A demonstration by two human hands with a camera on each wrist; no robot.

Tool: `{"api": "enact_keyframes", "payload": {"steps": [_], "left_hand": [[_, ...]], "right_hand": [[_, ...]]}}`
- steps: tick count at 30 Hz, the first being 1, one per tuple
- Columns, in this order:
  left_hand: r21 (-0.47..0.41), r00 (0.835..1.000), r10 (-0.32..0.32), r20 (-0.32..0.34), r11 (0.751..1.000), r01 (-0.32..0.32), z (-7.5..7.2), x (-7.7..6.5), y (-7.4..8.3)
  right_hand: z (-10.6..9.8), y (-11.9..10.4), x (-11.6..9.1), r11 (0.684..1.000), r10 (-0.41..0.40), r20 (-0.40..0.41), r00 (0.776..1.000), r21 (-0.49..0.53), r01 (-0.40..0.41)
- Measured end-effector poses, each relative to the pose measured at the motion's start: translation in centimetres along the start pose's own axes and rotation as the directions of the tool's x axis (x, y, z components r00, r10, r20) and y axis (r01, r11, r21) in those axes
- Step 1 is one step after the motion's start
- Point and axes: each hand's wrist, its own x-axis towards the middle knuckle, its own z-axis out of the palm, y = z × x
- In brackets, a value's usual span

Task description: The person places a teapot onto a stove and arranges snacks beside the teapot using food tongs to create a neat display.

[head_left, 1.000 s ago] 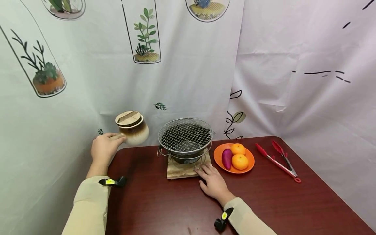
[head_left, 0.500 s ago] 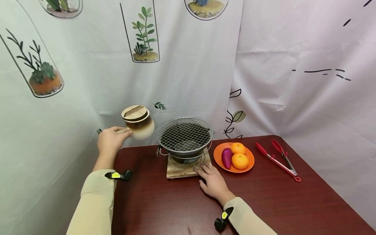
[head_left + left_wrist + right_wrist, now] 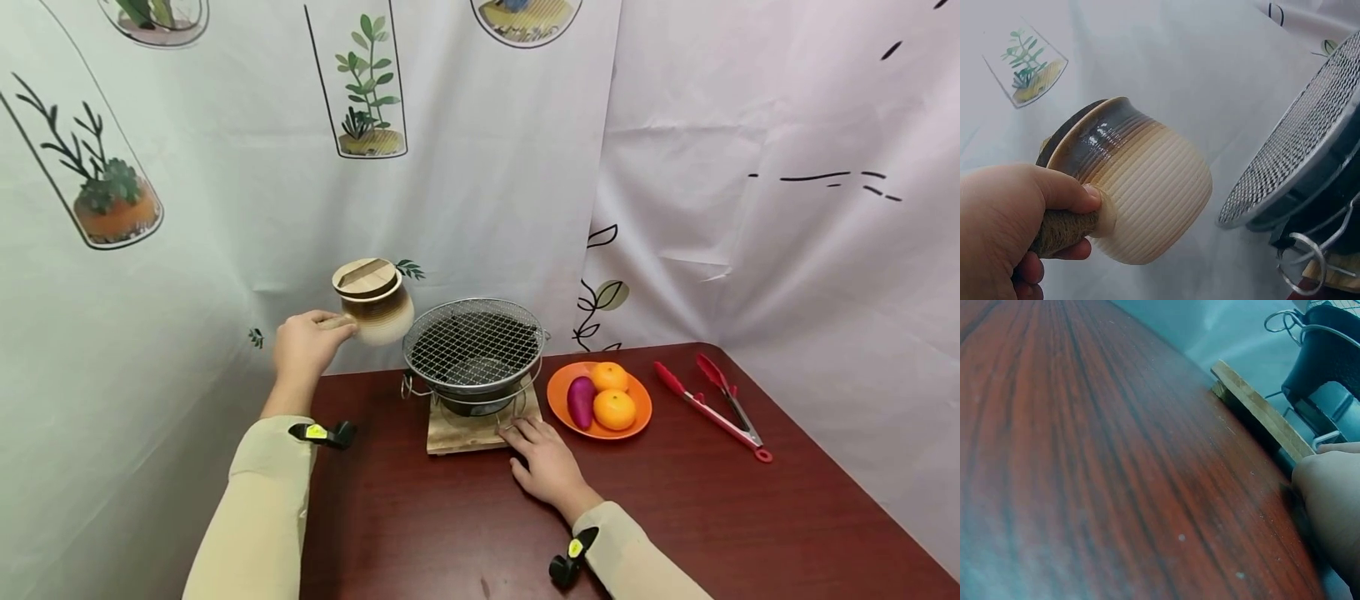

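Observation:
My left hand [image 3: 306, 348] grips the wrapped side handle of a ribbed ceramic pot [image 3: 1154, 181], brown at the neck and cream below. A wooden lid [image 3: 365, 277] sits on the pot. Held up above the table's back edge, the pot is just left of a round tabletop grill [image 3: 474, 343] topped with wire mesh. That grill stands on a wooden board [image 3: 461, 433]. My right hand [image 3: 547, 467] rests with its fingers extended at the board's front right corner, by the grill's wire leg. In the right wrist view, the board [image 3: 1263, 412] shows beside the knuckles; the fingertips are hidden.
Right of the grill, an orange plate [image 3: 557, 398] bears a purple sweet potato [image 3: 581, 402] and two oranges [image 3: 614, 409]. Red-tipped tongs [image 3: 712, 408] lie spread farther right on the dark red table [image 3: 420, 517]. A printed cloth [image 3: 495, 192] hangs behind.
My left hand has carried the lidded pot to the right and upward, closer to the grill. My right hand has stayed in place at the board.

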Motion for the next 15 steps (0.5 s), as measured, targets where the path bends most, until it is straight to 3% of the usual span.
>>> {"api": "enact_keyframes", "payload": {"steps": [10,15], "left_hand": [[-0.013,0.999,0.033,0.017,0.999,-0.033,1.0,0.7,2.4],[-0.041,0.999,0.051,0.013,0.998,-0.050,1.7,0.9,2.8]], "right_hand": [[0.1,0.1,0.1,1.000,0.004,0.000,1.000,-0.008,-0.004],[0.2,0.0,0.1,1.000,0.000,-0.003,1.000,0.002,0.000]]}}
